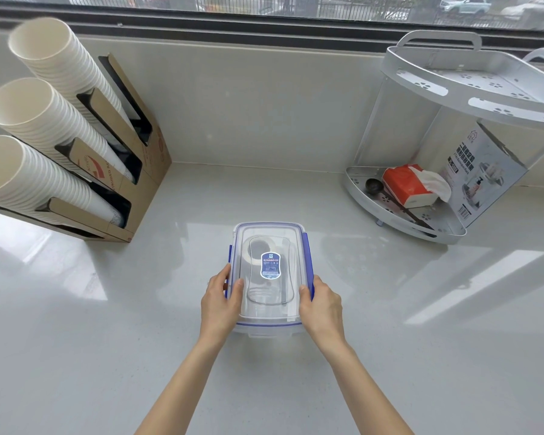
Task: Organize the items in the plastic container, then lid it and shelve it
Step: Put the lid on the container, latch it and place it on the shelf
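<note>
Container: clear plastic container (269, 324) is sitting on the pale grey worktop (390, 340), near its middle, long side running away from the person.
Lid: a clear lid (283, 233) with blue clips is lying on top of the container; a blue label (270, 265) is showing at its centre.
Contents: dark, rounded shapes are showing through the lid, too blurred to name.
Left hand: the left hand (220, 298) is gripping the container's near left side, thumb lying on the lid, fingers curling down over the side clip.
Right hand: the right hand (322, 304) is gripping the near right side the same way, thumb on the lid, fingers wrapping the edge.
Shelf: a white two-tier corner shelf (453, 237) is standing at the right rear of the worktop, well apart from the container; its upper tier is lying bare, its lower tier is carrying a red tissue pack (405, 183), a dark scoop (372, 185) and a printed box (484, 171).
Cups: three stacks of white paper cups (44, 120) are leaning out of a cardboard dispenser (148, 171) at the left.
Backdrop: a window (264, 4) is running along the far wall.
</note>
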